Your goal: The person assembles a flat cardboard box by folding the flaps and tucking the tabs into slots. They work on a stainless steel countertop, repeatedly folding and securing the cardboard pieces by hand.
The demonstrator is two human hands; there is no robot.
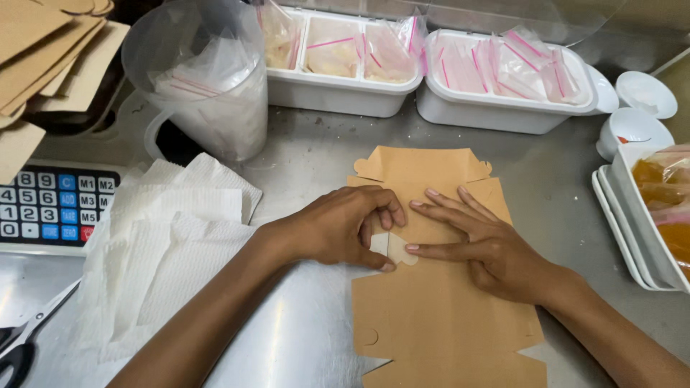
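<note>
— So, what are the hands doing?

— Both are pressed onto a flat brown cardboard box blank (pixel 431 302) lying unfolded on the steel tabletop (pixel 309 338). The left hand (pixel 338 228) is curled, knuckles bent, thumb tip pinning a small pale tab (pixel 392 246) at the blank's left edge. The right hand (pixel 474 241) lies spread and flat, fingers straight, its fingertips meeting the left hand at that tab. Neither grips anything; they only press down.

— And around them?

— Just left of the blank, a loose heap of white paper napkins (pixel 172 244). Beyond those, at the edge, a calculator-style keypad (pixel 54 205), and scissors (pixel 29 341) low in the corner (only partly in view). More brown blanks (pixel 50 57) are stacked top left, beside a clear plastic jug (pixel 205 79) stuffed with small bags. Behind the blank stand two white tubs (pixel 345 93) of zip bags; on the right, small white cups (pixel 636 126) and a white tray (pixel 632 215) holding orange-filled bags.
</note>
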